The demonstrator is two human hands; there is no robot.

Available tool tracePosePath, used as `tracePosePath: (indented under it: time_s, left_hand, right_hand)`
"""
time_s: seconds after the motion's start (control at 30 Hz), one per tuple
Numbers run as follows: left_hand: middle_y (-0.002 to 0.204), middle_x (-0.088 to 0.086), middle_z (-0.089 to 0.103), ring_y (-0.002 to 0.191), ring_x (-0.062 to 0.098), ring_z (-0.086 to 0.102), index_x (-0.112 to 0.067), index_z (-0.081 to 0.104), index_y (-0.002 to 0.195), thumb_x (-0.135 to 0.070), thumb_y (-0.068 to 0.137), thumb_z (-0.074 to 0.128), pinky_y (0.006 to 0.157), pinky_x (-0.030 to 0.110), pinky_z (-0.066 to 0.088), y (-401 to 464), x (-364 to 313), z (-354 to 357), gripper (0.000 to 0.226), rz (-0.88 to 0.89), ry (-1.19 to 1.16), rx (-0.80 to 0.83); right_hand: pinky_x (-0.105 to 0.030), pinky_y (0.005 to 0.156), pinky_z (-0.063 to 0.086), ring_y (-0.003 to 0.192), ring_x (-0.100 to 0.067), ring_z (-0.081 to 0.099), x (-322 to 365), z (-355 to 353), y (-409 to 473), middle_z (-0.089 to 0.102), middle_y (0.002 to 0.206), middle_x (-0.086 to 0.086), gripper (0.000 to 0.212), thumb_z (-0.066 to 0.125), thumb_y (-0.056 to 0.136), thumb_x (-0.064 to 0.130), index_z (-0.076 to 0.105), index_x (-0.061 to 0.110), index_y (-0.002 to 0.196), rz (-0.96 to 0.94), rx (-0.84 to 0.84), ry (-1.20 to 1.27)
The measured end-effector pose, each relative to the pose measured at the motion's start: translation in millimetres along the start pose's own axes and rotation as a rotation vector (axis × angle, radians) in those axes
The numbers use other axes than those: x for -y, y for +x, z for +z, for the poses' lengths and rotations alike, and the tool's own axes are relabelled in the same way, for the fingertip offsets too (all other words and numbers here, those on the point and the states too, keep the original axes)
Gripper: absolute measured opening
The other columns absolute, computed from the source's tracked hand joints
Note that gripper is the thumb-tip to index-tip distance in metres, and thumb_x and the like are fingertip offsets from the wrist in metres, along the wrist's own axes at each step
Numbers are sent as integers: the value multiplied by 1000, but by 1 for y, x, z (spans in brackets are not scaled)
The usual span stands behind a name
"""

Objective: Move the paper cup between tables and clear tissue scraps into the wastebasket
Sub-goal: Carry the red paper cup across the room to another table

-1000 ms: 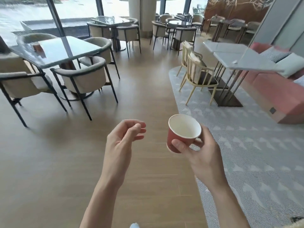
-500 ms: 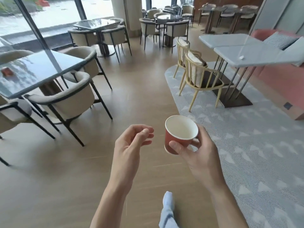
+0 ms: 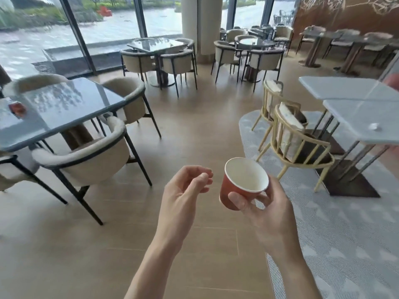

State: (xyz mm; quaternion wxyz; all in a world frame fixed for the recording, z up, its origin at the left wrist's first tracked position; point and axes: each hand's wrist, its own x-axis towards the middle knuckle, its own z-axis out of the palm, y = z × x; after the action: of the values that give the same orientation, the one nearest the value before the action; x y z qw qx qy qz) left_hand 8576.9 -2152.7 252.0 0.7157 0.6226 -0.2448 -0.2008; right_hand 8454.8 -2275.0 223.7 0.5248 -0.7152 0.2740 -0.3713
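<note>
The paper cup (image 3: 244, 183) is in mid-carry — held over the wooden floor between the tables, not yet set down. The right hand (image 3: 266, 212) grasps it by the lower wall, thumb in front; the cup looks empty inside. The left hand (image 3: 183, 195) holds nothing, fingers loosely curled. A small white scrap (image 3: 373, 126) lies on the pale table (image 3: 356, 117) at right — likely tissue, not yet cleared. No wastebasket is in view.

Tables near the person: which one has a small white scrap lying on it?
The pale table on the right, nearest of two joined tops over the rug, carries the white scrap. The dark glass table on the left holds only a reddish object.
</note>
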Motion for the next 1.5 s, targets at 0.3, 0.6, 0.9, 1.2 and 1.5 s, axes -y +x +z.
tracePosePath:
  time_s: [0.3, 0.6, 0.9, 1.2, 1.5]
  left_hand:
    - [97, 4, 78, 97, 21, 74, -18, 75, 94, -30, 86, 60, 84, 30, 57, 231, 76, 23, 20, -75, -44, -23]
    - [95, 5, 78, 93, 25, 75, -14, 73, 96, -27, 89, 59, 83, 30, 59, 509, 61, 65, 20, -15, -104, 82]
    - [99, 1, 78, 95, 20, 74, -19, 75, 90, -29, 85, 61, 81, 29, 60, 697, 128, 143, 18, -106, -46, 112]
    - [100, 3, 77, 100, 25, 72, -24, 75, 86, -28, 84, 62, 82, 30, 59, 945, 130, 248, 14, -21, -17, 80]
    - [101, 4, 77, 102, 26, 73, -19, 74, 90, -28, 83, 62, 83, 31, 60, 1127, 155, 300, 16, -45, -42, 72]
  right_hand:
    - [-11, 80, 50, 99, 2, 70, -84, 57, 210, 71, 111, 26, 70, 88, 63, 66, 60, 41, 122, 21, 32, -107]
    - [-31, 91, 55, 104, -8, 69, -95, 94, 468, 72, 110, 18, 73, 85, 64, 64, 64, 28, 124, 7, -78, -116]
    - [-22, 86, 53, 100, -3, 70, -185, 90, 659, 71, 111, 21, 79, 82, 57, 60, 61, 32, 128, 86, -123, -127]
    - [-25, 91, 56, 103, 0, 69, -231, 69, 945, 71, 114, 21, 75, 84, 58, 61, 60, 39, 126, 4, -138, -7]
    - [-32, 89, 57, 102, -3, 70, -283, 84, 1118, 67, 114, 31, 86, 77, 52, 87, 58, 43, 124, 21, -96, -24]
